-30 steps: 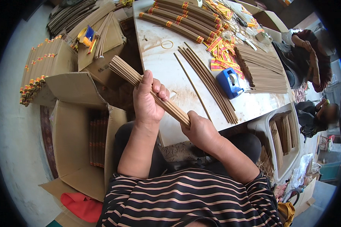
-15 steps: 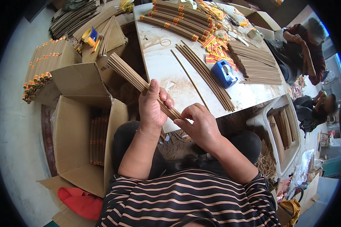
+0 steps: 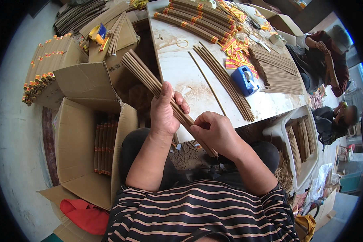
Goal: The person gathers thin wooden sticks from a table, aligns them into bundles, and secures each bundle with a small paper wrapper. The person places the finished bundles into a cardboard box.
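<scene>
A bundle of brown incense sticks (image 3: 142, 74) slants across the front of me, its upper ends slightly fanned. Wrapped round its middle is my left hand (image 3: 165, 111), thumb along the top. My right hand (image 3: 214, 131) is closed at the bundle's lower part, thumb and forefinger pinched against the sticks; its other fingers are curled. The lower stick ends poke out below that hand. On the white table, a row of loose incense sticks (image 3: 226, 84) lies just beyond my hands, with one single stick (image 3: 207, 84) to its left.
A blue tape dispenser (image 3: 245, 81) stands by red and yellow labels (image 3: 236, 54) and a stick pile (image 3: 276, 70). Labelled bundles (image 3: 189, 25) lie at the back. Left is an open cardboard box (image 3: 78, 141) holding wrapped bundles; right, a white bin (image 3: 272, 131). Two people sit at the far right.
The bundle has slid down through my hands, so its lower ends now stick out past my right hand. My right hand has shifted slightly right. The view has shifted a little.
</scene>
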{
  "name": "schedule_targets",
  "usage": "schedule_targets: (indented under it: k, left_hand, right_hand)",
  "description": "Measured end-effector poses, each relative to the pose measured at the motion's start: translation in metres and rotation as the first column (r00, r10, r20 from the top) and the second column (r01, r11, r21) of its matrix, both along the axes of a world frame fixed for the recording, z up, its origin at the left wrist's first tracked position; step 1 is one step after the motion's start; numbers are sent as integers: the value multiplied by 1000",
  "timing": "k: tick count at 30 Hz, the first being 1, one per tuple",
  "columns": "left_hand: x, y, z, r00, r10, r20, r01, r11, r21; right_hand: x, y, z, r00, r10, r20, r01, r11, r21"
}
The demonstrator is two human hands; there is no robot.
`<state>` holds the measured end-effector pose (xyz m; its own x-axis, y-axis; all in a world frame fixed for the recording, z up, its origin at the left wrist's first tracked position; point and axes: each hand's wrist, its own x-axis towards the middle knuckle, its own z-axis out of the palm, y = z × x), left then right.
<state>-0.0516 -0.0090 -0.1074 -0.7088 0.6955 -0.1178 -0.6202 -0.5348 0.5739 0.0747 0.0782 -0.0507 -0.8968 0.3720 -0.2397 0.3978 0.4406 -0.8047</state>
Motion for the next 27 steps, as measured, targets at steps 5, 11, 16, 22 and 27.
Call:
schedule_targets:
  k: [5, 11, 16, 22, 27]
  left_hand:
    - [-3, 2, -3, 998, -7, 67, 6, 1000, 11]
    - [-13, 1, -4, 992, 104, 70, -100, 993, -58]
    - [-18, 1, 1, 989, 97, 114, -90, 994, -68]
    - [-15, 6, 5, 994, 33, 107, -30, 999, -32]
    - [-16, 7, 3, 993, 77, 88, -72, 996, -60]
  right_hand:
    - [0, 2, -4, 997, 41, -71, -33, 993, 109]
    - [26, 25, 7, 992, 7, -123, 11, 989, 145]
    - [24, 69, -19, 968, -224, -115, 247, 934, 260]
    - [6, 131, -84, 975, -213, -57, 194, 704, 683]
    - [-7, 87, -70, 972, 55, -230, 150, 607, 781]
